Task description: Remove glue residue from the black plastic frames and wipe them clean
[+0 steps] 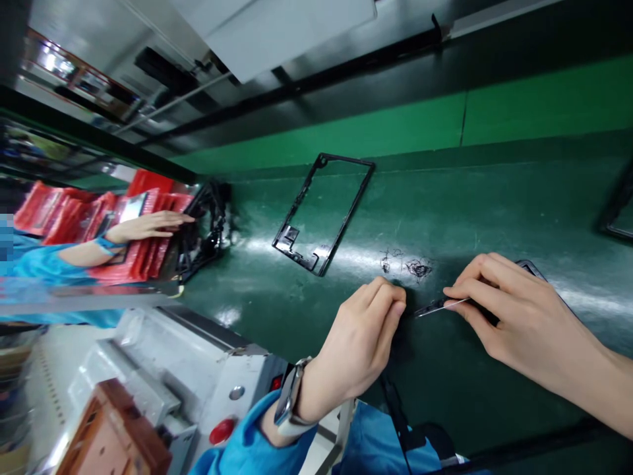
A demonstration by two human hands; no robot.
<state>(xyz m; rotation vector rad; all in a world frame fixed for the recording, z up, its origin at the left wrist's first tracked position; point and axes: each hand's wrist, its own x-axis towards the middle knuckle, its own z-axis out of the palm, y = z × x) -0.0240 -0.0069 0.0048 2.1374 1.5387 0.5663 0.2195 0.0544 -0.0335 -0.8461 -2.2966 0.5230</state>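
My left hand [363, 333] is closed, its fingers pinching the edge of a black plastic frame [434, 307] that is largely hidden by both hands. Between thumb and fingers of my right hand [507, 303] is a thin metal blade [457, 301], lying along the frame's edge close to my left fingertips. Black shavings [419, 268] are scattered on the green work surface [277, 303] just beyond the hands. Farther off, a rectangular black plastic frame [346, 232] lies flat. Part of a dark frame [531, 268] shows behind my right hand.
On the left, a co-worker's hand [148, 225] reaches over red-wrapped packages [131, 260] to a stack of black frames [210, 224]. A grey machine with a red button [222, 431] stands at lower left. Another frame [622, 211] sits at the right edge.
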